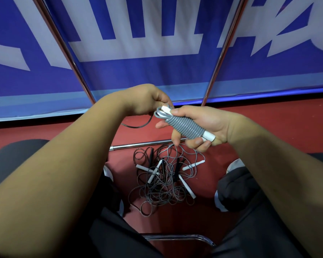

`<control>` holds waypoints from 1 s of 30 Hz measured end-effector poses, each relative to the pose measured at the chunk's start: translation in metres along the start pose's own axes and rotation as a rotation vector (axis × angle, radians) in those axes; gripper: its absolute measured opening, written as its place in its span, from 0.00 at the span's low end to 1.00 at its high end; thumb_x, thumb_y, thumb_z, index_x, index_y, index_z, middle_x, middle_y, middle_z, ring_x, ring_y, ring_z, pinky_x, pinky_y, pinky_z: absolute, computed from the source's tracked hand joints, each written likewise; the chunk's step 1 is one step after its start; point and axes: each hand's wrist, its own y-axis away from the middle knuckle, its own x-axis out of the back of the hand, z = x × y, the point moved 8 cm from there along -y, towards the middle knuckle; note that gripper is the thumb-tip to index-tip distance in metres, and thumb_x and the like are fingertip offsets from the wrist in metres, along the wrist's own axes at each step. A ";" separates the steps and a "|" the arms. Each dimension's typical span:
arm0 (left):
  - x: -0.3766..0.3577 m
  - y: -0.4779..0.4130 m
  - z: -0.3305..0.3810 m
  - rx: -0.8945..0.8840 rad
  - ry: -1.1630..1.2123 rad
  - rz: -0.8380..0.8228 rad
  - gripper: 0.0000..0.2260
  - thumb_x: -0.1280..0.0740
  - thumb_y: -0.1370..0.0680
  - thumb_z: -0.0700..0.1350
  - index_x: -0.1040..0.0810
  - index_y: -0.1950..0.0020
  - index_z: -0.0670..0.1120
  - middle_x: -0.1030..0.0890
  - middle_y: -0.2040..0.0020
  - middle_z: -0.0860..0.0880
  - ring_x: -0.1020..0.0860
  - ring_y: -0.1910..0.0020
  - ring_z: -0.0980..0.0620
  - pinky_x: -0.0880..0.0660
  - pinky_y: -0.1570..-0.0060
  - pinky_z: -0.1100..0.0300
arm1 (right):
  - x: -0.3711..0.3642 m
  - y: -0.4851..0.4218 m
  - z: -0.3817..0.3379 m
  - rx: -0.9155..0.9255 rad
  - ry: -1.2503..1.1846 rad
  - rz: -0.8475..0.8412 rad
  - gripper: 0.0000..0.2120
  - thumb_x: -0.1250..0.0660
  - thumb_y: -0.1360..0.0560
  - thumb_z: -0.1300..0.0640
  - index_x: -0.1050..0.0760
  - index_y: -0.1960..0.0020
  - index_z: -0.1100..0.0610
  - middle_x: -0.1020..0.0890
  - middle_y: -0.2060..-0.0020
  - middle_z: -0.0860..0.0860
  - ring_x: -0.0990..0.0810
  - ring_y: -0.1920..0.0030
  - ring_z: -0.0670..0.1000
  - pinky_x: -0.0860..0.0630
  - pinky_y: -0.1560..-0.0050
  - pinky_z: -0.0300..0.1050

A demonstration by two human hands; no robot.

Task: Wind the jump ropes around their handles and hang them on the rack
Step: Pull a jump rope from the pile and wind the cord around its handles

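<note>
Ctr of frame, right hand [203,125] grips the wound bundle [185,125], left hand [147,101] pinches the loose cord [136,127] at bundle's top end; I think: keep cord taut, thumb on last coil, & tuck the tail under before hanging on rack [224,47].

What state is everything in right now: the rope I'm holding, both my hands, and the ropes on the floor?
Wound jump rope: grey cord coiled tightly round its white handles, one loop hanging loose at the top end, not yet hung.
Left hand: pinches the cord at the top end.
Right hand: grips the coiled bundle.
Jump ropes on the floor: unwound, tangled in one pile, white and black handles mixed.
</note>
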 end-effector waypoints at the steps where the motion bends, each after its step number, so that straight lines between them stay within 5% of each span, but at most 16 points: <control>1: 0.001 0.000 0.002 -0.005 0.000 -0.009 0.07 0.30 0.17 0.46 0.13 0.45 0.55 0.13 0.50 0.55 0.16 0.47 0.51 0.21 0.40 0.52 | -0.002 -0.001 0.001 -0.015 0.021 0.000 0.23 0.42 0.15 0.38 0.21 0.29 0.49 0.17 0.55 0.57 0.34 0.75 0.47 0.38 0.78 0.33; 7: 0.010 0.004 0.016 -0.053 -0.087 -0.021 0.06 0.29 0.19 0.45 0.14 0.49 0.56 0.15 0.54 0.61 0.18 0.53 0.62 0.24 0.49 0.62 | 0.008 -0.009 0.010 -0.045 0.079 0.103 0.23 0.36 0.17 0.36 0.25 0.30 0.50 0.19 0.58 0.54 0.31 0.70 0.47 0.38 0.76 0.34; 15: 0.016 0.005 0.022 -0.038 -0.191 0.040 0.05 0.29 0.18 0.51 0.14 0.46 0.54 0.14 0.52 0.57 0.19 0.51 0.58 0.23 0.49 0.58 | 0.036 -0.014 0.009 -0.029 0.011 0.324 0.30 0.41 0.18 0.29 0.26 0.33 0.53 0.20 0.61 0.53 0.27 0.70 0.48 0.33 0.75 0.37; 19: 0.019 0.006 0.027 -0.063 -0.069 0.062 0.07 0.28 0.18 0.54 0.14 0.42 0.56 0.13 0.52 0.58 0.17 0.52 0.61 0.22 0.49 0.64 | 0.047 -0.014 0.006 0.010 -0.088 0.401 0.29 0.44 0.19 0.26 0.28 0.38 0.50 0.23 0.63 0.51 0.30 0.71 0.47 0.36 0.74 0.36; 23: 0.024 0.006 0.024 -0.032 0.125 0.112 0.06 0.26 0.19 0.48 0.14 0.43 0.53 0.13 0.60 0.57 0.15 0.59 0.59 0.28 0.61 0.74 | 0.057 -0.009 -0.002 0.101 -0.203 0.485 0.31 0.42 0.22 0.22 0.24 0.39 0.48 0.25 0.64 0.49 0.32 0.71 0.47 0.38 0.73 0.38; 30: 0.019 0.008 0.020 0.005 0.324 0.109 0.09 0.26 0.19 0.50 0.18 0.44 0.47 0.12 0.55 0.49 0.24 0.69 0.53 0.26 0.68 0.63 | 0.066 -0.003 -0.013 0.239 -0.344 0.541 0.23 0.35 0.21 0.30 0.24 0.43 0.49 0.26 0.66 0.50 0.33 0.73 0.49 0.39 0.72 0.39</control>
